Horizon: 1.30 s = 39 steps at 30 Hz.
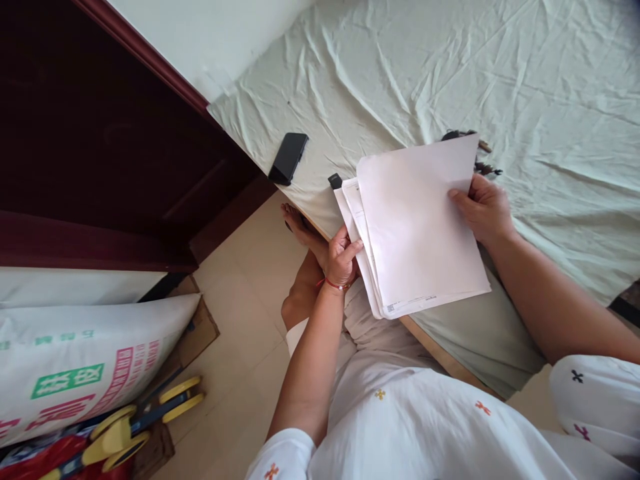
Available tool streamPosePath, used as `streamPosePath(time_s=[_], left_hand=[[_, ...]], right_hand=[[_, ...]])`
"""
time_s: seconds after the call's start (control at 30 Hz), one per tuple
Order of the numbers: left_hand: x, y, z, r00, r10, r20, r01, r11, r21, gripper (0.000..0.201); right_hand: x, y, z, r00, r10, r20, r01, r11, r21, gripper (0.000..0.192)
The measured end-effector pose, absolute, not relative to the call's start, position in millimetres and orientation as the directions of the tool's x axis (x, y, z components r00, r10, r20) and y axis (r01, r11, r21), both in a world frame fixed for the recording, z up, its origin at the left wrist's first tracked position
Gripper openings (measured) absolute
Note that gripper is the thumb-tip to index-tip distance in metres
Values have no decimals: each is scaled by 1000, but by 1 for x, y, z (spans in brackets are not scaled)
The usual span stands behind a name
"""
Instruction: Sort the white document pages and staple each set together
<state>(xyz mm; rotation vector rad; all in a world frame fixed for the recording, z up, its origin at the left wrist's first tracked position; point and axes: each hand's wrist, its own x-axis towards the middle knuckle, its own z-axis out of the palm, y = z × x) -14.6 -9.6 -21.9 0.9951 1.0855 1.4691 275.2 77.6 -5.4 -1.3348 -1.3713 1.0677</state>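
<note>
— Paper, plain white: a thin stack of sheets [420, 233], fanned a little at its left edge, held up over the near corner of the bed [500, 87]. Who has it?

— Both hands. The left hand [343, 257] is closed on the lower left edge, thumb on top and fingers curled under. The right hand [483, 210] pinches the right edge, thumb on the top sheet, the rest behind.

— How would you judge it handles?

— Light, I'd say, and limp: the sheets would sag if held by one corner, and they look smooth enough to slide over one another, as the fanned edge suggests. Creasing is the risk, not breaking. Two opposite edges, as now, seem the best hold.

— What lies under it?

— Nearest, the person's lap in a white garment with small printed crosses, and a bare foot on the pale tiled floor [240, 333]. At lower left a printed sack [75, 367] and some yellow-handled tools [145, 420]; I cannot tell what kind.

— And farther out?

— The bed carries a wrinkled, pale green sheet, soft and uneven. A black phone [289, 157] lies near its left edge, well apart from the stack, and a small dark thing [335, 180] sits just by the fanned edge. Something dark peeks out behind the stack's top; it is mostly hidden. Dark wooden furniture [100, 133] stands to the left, a white wall beyond.
</note>
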Motion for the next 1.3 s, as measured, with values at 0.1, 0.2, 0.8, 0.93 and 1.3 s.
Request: streamPosePath(time_s=[0.1, 0.2, 0.8, 0.93, 1.3], left_hand=[[-14, -10, -23, -147, 988, 55, -236, -89, 968, 49], [-12, -9, -25, -154, 985, 75, -178, -103, 979, 48], [-12, -4, -35, -184, 970, 158, -34, -167, 985, 44], [-14, -4, -37, -205, 967, 149, 23, -147, 989, 45], [-11, -3, -36, -261, 949, 175, 139, -143, 980, 47]], right_hand=[[274, 76, -1, 39, 999, -25, 105, -29, -994, 33], [274, 75, 0, 22, 998, -50, 69, -52, -996, 36], [274, 79, -11, 93, 993, 67, -24, 69, -997, 29], [280, 84, -16, 169, 976, 138, 67, 129, -989, 22], [278, 82, -13, 63, 992, 111, 4, 111, -994, 28]])
